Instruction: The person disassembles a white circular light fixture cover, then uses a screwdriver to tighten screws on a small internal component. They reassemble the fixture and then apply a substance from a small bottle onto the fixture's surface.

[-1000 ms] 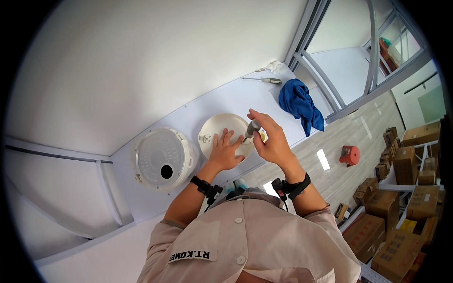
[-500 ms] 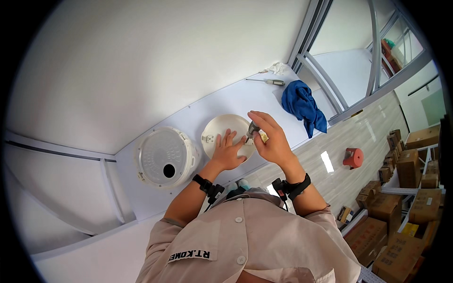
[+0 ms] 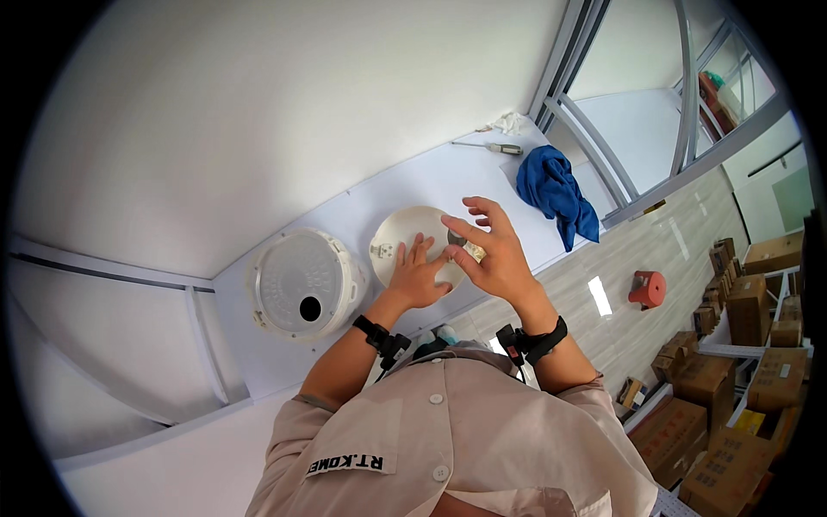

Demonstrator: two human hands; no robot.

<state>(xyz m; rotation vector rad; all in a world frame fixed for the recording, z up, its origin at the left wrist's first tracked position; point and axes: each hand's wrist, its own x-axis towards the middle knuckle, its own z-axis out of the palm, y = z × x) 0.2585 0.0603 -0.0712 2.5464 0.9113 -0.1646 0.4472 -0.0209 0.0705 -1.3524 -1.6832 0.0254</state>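
A round cream-white cover (image 3: 403,221) lies on the white bench. My left hand (image 3: 417,277) rests open on it with fingers spread, pressing on its near part. A stubby screwdriver with a grey handle (image 3: 457,239) stands over the right part of the cover. My right hand (image 3: 494,254) pinches the handle between thumb and index finger, the other fingers lifted. The tip of the screwdriver is hidden by my fingers. To the left sits a round white tub-like housing (image 3: 351,284) with a clear ribbed top and a black round hole (image 3: 309,308).
A long screwdriver (image 3: 506,149) lies at the far right of the bench (image 3: 388,185), beside a crumpled blue cloth (image 3: 551,194) and a white rag (image 3: 510,124). On the floor to the right are a red stool (image 3: 648,289) and several cardboard boxes (image 3: 702,379).
My right hand has shifted its grip on the screwdriver, its fingers now opened wider around the handle. The left hand stays on the cover.
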